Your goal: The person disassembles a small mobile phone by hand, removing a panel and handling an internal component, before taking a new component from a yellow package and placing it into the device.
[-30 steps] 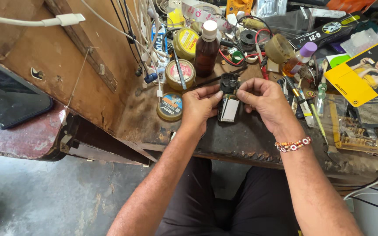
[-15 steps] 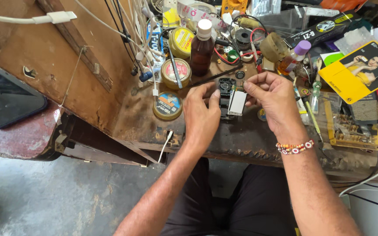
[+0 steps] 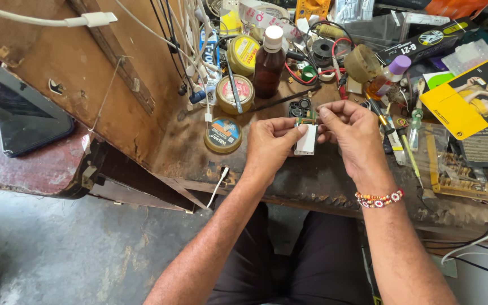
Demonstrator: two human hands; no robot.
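Fingers (image 3: 299,129) of both hands pinch small phone board (image 3: 305,133) over worktop (image 3: 323,181); steady grip by edges best, avoiding components.

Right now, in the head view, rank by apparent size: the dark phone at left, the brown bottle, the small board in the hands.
1. Dark phone, largest.
2. Brown bottle.
3. Small board, partly hidden by the left hand and right hand, so its size is unsure.

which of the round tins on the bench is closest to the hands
The low round tin with the dark blue label, just beside the left hand. The pink-labelled tin and the yellow tin sit farther back, toward the brown bottle.
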